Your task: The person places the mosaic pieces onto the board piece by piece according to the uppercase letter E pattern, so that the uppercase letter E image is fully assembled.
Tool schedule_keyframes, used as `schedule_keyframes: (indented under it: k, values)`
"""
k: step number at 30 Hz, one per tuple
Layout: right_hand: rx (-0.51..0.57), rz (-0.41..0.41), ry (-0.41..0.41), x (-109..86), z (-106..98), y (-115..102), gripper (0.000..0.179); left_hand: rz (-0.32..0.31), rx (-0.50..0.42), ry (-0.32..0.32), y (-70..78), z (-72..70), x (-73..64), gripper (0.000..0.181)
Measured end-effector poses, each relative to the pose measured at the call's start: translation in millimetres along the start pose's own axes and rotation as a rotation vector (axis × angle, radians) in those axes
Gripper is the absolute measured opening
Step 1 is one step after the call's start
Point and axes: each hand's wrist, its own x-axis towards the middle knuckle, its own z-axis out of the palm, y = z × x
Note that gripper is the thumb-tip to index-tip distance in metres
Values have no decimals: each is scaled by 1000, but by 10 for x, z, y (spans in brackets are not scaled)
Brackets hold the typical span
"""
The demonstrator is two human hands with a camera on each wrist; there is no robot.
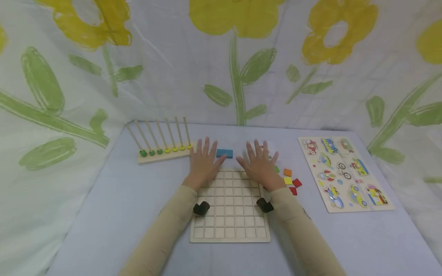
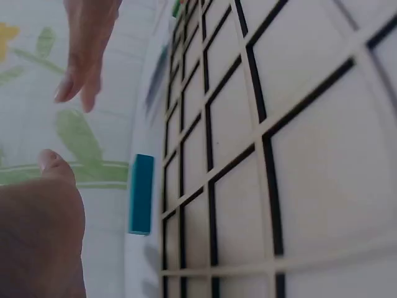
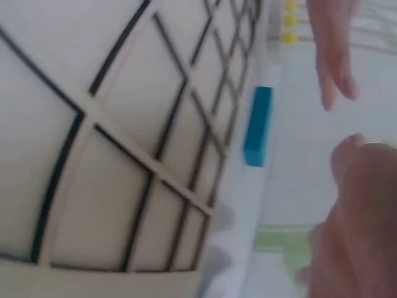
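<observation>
A wooden grid board [image 1: 229,211] with square compartments lies on the table in front of the person. Over its far left corner the left hand [image 1: 203,165] is held with fingers spread and nothing in it. The right hand [image 1: 259,165] is likewise spread over the far right corner, also holding nothing. Between the two hands, just past the board, lies a blue rectangular block [image 1: 224,153]. In the left wrist view the blue block [image 2: 141,194] sits beyond the board's edge, and in the right wrist view the same block [image 3: 258,126] shows again.
A wooden bead rack [image 1: 165,154] with upright rods and green and yellow beads stands back left. Small coloured tiles, among them an orange one [image 1: 287,172] and a red one [image 1: 297,183], lie right of the right hand. Farther right is a picture puzzle board [image 1: 345,174].
</observation>
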Motion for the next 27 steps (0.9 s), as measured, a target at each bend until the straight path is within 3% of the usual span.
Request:
schedule_keyframes:
  k: [6,11,15,20,27]
  values:
    - [-25,13,-48,-342,-100,135,70,49,-126,-8,-218,-100,-507,68]
    - [-43,-32,-39,-522,-89,452,49,88,-211,-92,-407,-7,-790,63]
    - [4,-63,-25,-528,-68,718,43,125,-215,-123,-494,107,-849,61]
    - [45,-111,7,-465,-69,905,38,164,-230,-60,-553,167,-864,57]
    - [103,-118,-8,-392,-34,977,34,177,-215,-13,-570,210,-867,56]
